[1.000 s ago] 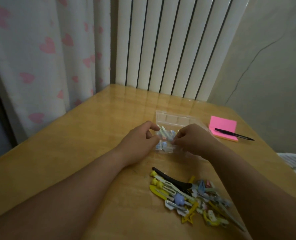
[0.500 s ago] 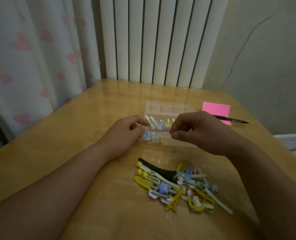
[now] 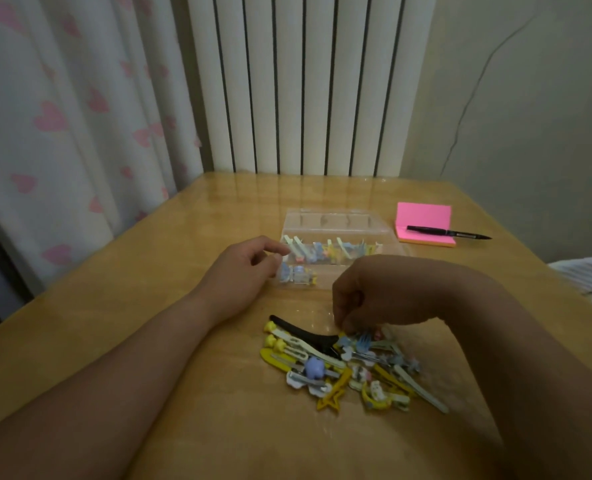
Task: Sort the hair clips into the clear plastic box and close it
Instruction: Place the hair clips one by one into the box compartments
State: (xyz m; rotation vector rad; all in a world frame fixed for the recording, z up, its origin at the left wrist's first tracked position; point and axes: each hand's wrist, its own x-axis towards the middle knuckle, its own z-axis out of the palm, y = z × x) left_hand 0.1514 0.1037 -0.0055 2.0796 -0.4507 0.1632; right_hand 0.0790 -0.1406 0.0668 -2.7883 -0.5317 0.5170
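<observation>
On the wooden bench [image 3: 149,341], the clear plastic box [image 3: 336,233] lies open at twelve o'clock, its lid back, pastel clips filling its far compartments. The loose pile of hair clips [image 3: 343,368], yellow, blue, white and one long black, sits at six o'clock. The left hand [image 3: 242,275] rests loosely curled, its grip empty, against the box's nine o'clock edge. The right hand [image 3: 381,292] pinches down into the pile; whether it has hold of a clip I cannot tell.

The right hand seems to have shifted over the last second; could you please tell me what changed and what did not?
The right hand left the clear plastic box and came back toward the person, down onto the loose pile of colourful hair clips, fingertips touching it; whether it grips one is unclear. The left hand stayed at the box's left edge. Pile, pink sticky-note pad and black pen look unmoved.
</observation>
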